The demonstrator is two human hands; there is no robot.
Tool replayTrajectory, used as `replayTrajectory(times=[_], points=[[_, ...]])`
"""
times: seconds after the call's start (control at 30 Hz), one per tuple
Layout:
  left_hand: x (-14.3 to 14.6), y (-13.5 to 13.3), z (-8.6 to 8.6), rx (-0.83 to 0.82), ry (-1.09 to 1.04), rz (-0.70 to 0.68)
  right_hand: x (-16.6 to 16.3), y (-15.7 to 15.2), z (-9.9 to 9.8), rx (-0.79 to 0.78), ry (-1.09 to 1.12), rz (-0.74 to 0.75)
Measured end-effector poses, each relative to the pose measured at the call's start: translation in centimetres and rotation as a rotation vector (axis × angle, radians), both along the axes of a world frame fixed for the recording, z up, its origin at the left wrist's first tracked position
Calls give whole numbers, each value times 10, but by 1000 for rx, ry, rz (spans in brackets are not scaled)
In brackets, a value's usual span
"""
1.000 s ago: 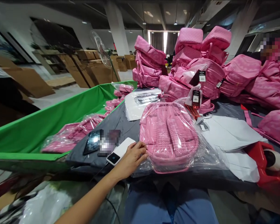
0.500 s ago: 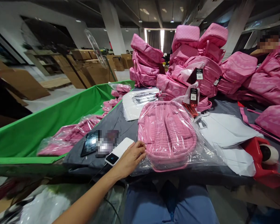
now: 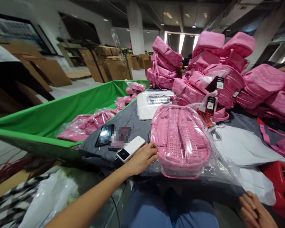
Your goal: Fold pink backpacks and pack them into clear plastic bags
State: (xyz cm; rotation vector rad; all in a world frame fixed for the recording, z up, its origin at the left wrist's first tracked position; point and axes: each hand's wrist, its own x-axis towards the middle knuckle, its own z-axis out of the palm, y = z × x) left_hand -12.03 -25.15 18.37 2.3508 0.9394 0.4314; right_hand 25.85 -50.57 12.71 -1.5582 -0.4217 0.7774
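Note:
A pink backpack (image 3: 180, 139) lies in a clear plastic bag (image 3: 224, 169) at the table's front edge. At its lower left side is my left hand (image 3: 143, 158), with its fingers curled together on the plastic. My right hand (image 3: 256, 209) is at the lower right, below the bag's loose end, fingertips drawn together. What it holds, if anything, is too small to make out. Beside my left hand lies a white power bank (image 3: 131, 148) with a dark display. A red tape dispenser (image 3: 274, 180) stands at the right edge, partly out of view.
Pink backpacks (image 3: 211, 60) are piled across the back. White sheets (image 3: 249, 145) lie right of the bag, and a flat white packet (image 3: 152, 106) behind it. A phone (image 3: 104, 134) lies at left. A green-lined bin (image 3: 83, 106) holds bagged pink items. Someone stands far left.
My right hand has come from the tape dispenser at the right edge toward the bag's loose right end. My left hand stays at the bag's side. The view has turned right.

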Motion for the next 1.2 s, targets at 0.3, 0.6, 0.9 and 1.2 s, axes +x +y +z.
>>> replayTrajectory(times=[0.3,0.6,0.9,1.2], points=[[2,-1,0,106,28,-32,-145,164,124,120,-1240,1385],[1,-1,-1,42,20,-15,-146,258,122,-361,-1285,1272],[1,-1,-3,30,17,-36,-174,206,93,-325,-1576,1119],[-32,30,13,-30,-144,115,-150,175,58,113,-1439,868]])
